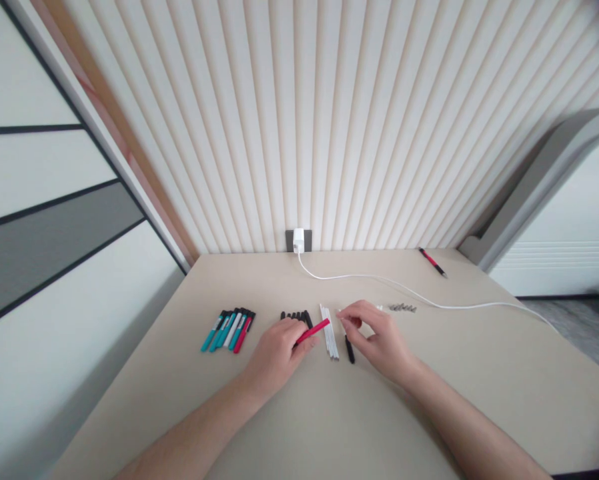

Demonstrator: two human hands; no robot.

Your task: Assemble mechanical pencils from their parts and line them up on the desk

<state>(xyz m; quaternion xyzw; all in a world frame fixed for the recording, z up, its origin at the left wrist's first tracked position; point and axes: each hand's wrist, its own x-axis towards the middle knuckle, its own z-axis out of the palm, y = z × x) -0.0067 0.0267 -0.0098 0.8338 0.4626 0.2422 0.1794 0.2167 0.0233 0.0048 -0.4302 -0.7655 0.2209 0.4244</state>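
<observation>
A red pen barrel [315, 330] is in my left hand [278, 350], pinched by the fingers and pointing up to the right. My right hand [374, 333] is closed at the fingertips around something small that I cannot make out. Below those fingertips lies a black pen part [349, 350]. Between my hands are several thin white refills [330, 340] side by side. Several black pen parts [297, 316] lie in a row just behind my left hand, which partly hides them. Left of it, several teal, white and red barrels with black ends [228, 330] are grouped together.
Several small metallic pieces [402, 308] lie right of my right hand. An assembled red and black pen [433, 263] lies at the back right. A white cable [359, 275] runs across the table [249, 283] from a white charger [298, 239] at the ribbed wall.
</observation>
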